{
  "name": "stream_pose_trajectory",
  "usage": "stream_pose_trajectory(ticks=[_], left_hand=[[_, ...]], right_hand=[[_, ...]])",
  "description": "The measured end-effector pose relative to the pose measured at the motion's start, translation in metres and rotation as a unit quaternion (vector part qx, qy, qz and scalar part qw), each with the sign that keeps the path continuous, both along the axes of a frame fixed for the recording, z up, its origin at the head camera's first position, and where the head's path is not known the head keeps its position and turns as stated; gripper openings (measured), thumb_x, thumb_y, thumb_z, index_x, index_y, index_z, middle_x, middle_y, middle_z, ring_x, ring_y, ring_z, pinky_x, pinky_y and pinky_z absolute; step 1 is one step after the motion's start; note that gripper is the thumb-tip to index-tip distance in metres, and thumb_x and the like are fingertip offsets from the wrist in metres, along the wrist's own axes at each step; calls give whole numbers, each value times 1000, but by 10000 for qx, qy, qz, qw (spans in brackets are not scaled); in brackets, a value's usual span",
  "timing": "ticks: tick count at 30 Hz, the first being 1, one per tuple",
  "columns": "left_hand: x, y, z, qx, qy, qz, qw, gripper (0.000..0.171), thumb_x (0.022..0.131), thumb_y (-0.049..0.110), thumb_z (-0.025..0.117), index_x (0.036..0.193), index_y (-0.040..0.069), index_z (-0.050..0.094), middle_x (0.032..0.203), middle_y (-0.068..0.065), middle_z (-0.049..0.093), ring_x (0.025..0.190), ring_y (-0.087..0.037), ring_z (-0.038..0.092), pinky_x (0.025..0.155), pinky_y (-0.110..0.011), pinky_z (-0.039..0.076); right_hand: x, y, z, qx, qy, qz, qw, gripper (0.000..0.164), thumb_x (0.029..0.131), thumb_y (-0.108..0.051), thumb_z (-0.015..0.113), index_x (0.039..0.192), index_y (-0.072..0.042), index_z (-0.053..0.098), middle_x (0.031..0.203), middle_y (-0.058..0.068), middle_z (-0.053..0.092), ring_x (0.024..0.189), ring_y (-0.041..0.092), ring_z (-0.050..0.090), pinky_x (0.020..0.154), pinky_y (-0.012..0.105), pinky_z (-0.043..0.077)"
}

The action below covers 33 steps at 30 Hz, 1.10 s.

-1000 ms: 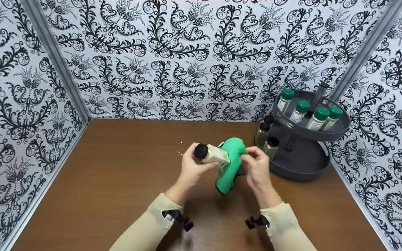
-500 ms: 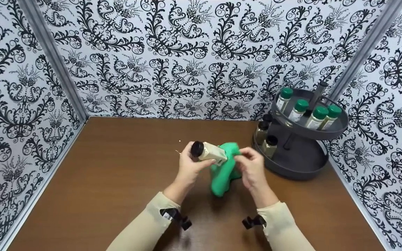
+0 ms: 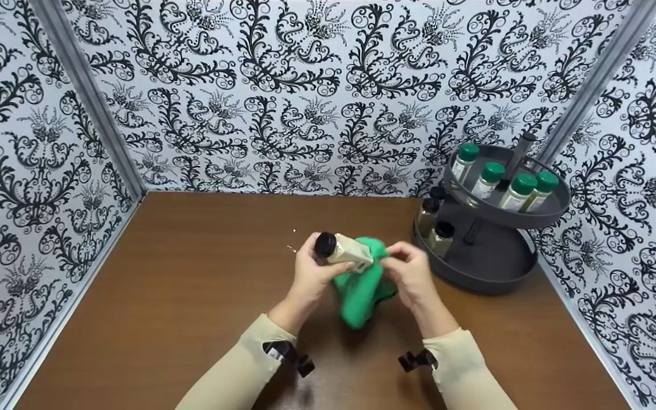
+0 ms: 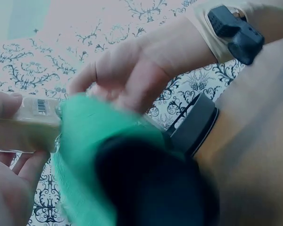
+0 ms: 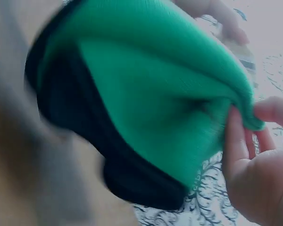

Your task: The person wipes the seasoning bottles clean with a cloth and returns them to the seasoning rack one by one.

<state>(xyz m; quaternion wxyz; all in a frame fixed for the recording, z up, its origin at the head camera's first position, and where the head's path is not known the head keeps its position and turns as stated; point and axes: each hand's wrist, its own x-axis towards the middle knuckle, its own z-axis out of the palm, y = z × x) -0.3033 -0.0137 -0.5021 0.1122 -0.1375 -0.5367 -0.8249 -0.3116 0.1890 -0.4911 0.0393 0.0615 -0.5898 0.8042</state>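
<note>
My left hand (image 3: 311, 276) grips a clear square spice jar (image 3: 353, 251) with a black cap (image 3: 325, 245), tilted with the cap toward the left. Pale contents and a barcode show through its side in the left wrist view. A green cloth (image 3: 360, 296) with black edging hangs against the jar's base end. The thumb and fingers of my right hand (image 3: 410, 273) pinch a fold of this cloth, as the right wrist view shows at the cloth's (image 5: 151, 80) corner. Both hands are above the brown table (image 3: 203, 319), and the cloth hides part of the left fingers.
A dark two-tier round rack (image 3: 487, 282) stands at the right. Several green-capped jars (image 3: 486, 181) occupy its upper tier; black-capped jars (image 3: 441, 240) stand on the lower one. Small pale crumbs (image 3: 292, 249) lie beyond my left hand. Patterned walls (image 3: 305, 114) enclose the table.
The cloth has shifted left and down along the jar's base, its folds changing shape. My right hand has moved slightly left with it, while the left keeps its grip on the jar.
</note>
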Motion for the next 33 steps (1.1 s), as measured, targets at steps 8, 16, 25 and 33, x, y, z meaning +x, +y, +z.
stream_pose_trajectory(ticks=[8, 16, 25, 33], left_hand=[[-1, 0, -3, -177, -178, 85, 9996, 53, 69, -16, 85, 114, -7, 61, 106, 2, 73, 99, -13, 70, 90, -27, 60], [-1, 0, -1, -33, -190, 12, 9998, 52, 69, -17, 85, 113, -6, 61, 106, 0, 74, 101, -16, 71, 91, -29, 60], [-5, -7, 2, -236, -242, 147, 9993, 54, 69, -17, 85, 117, -10, 62, 106, -1, 73, 98, -14, 71, 87, -27, 61], [-8, -32, 25, -94, 25, 906, 9958, 54, 63, -18, 87, 111, -5, 66, 101, -3, 75, 94, -16, 72, 85, -29, 62]], right_hand=[[-2, 2, -5, 345, 348, -135, 9987, 29, 78, 23, 62, 80, -5, 69, 73, -2, 63, 66, 8, 57, 56, 19, 48], [-3, -3, -7, 793, 70, 59, 9968, 25, 73, 20, 61, 77, -4, 66, 72, -2, 61, 66, 8, 56, 56, 20, 47], [2, -15, -14, 125, -9, -24, 9999, 32, 77, 22, 58, 79, -9, 64, 75, -2, 61, 64, 8, 58, 56, 20, 51], [7, -33, -31, 242, -714, 687, 9948, 23, 81, 14, 65, 85, -8, 66, 79, 1, 62, 69, 13, 58, 62, 26, 52]])
